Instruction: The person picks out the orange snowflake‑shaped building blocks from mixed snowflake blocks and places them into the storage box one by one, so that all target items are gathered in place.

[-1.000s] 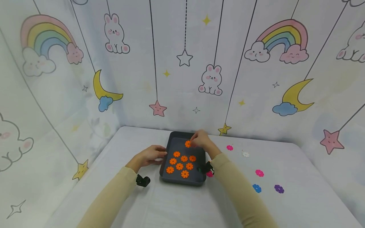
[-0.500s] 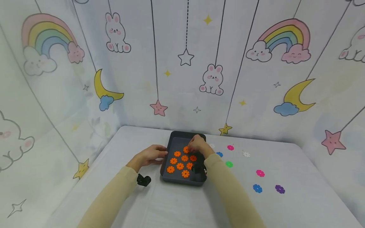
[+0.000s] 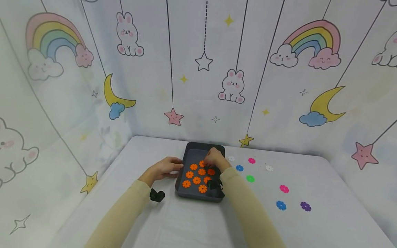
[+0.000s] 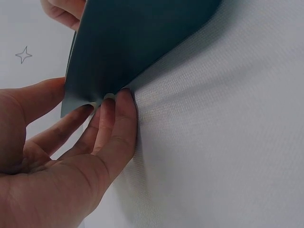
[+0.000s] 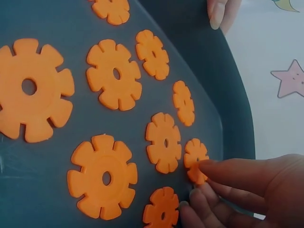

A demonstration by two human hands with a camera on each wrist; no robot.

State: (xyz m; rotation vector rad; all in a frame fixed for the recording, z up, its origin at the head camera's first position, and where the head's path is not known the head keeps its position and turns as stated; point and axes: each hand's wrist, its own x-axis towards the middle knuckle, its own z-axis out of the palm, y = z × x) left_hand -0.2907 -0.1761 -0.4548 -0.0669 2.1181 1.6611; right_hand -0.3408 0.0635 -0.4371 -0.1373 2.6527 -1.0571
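Note:
A dark grey baking tray [image 3: 197,197] lies on the table in the head view, with several orange interlocking discs [image 3: 196,180] flat inside. My left hand [image 3: 164,167] holds the tray's left side; in the left wrist view its thumb touches the rim of the tray [image 4: 128,42] and its fingers meet the lower edge. Over the tray's far half, my right hand [image 3: 216,159] pinches the farthest orange disc [image 5: 195,153]. In the right wrist view the thumb lies on that disc, and the other fingers sit close beside it, partly hidden.
Right of the tray, loose discs are scattered on the white cloth: blue [image 3: 281,205], purple [image 3: 305,206], green [image 3: 250,178], pink [image 3: 284,188] and white [image 3: 269,168]. A patterned curtain [image 3: 149,75] stands behind the table.
My right hand has moved down and left with an orange disc, from the tray's far end to beside the other discs. In the last half second it shifted only slightly. The left hand stays put.

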